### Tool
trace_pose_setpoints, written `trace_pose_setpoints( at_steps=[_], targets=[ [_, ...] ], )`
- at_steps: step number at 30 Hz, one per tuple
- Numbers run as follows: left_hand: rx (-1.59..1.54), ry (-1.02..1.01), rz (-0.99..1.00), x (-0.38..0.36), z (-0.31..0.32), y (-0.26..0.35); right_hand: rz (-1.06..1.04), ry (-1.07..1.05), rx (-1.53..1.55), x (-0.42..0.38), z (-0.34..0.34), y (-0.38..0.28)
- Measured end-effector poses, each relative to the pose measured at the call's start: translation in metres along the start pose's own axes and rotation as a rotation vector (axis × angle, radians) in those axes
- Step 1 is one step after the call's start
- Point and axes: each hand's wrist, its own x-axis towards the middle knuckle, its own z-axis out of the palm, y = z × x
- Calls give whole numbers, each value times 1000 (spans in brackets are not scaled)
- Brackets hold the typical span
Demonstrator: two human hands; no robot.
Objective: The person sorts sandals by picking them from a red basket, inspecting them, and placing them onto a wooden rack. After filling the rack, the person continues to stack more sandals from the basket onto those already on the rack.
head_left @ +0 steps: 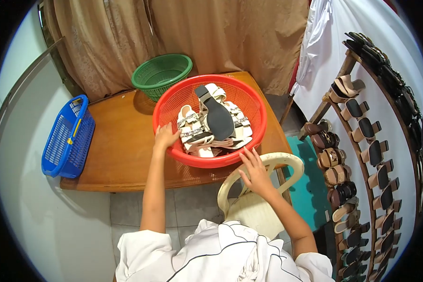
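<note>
A round red basket (207, 162) stands on the wooden table, with several white and black sandals (218, 120) piled inside. One sandal lies on top with its dark sole facing up. My left hand (166, 137) is at the basket's left rim, thumb apart from the fingers, holding nothing I can see. At the front right rim is my right hand (256, 170), its fingers spread, the fingertips at or just beside the rim and nothing in the palm.
A green basket (162, 70) sits behind on the wooden table (113, 141). A blue basket (70, 136) is at the table's left end. A cream plastic chair (254, 211) stands in front. Racks of shoes (376, 152) line the right side; brown curtains hang behind.
</note>
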Motion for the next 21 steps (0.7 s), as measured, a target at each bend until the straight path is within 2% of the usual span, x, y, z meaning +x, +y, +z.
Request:
trace_pose_setpoints(
  at_steps=[4,5,7,9,12,16,17,21],
  targets=[
    [-62,-311,-257,46,-15,10,23,73,-92,4,32,-2],
    [-388,-413,-256,68,11,-8,39,85,-106,3,34,-2],
    [-440,-563,-443,86,61,-28,73,116,-123,3,37,-3],
    [-483,-646,-545,92,69,-27,93,146,-115,4,42,-5],
    [-543,-678,-592,86,47,-7,116,184,-84,5,47,-5],
    [-655,-793,-587,108,82,-36,118,227,-40,4,52,-7],
    [-632,-708,-574,110,92,-45,130,225,-35,4,52,-8],
    [-654,-598,-546,97,72,-26,170,219,-20,2,53,-11]
  ],
)
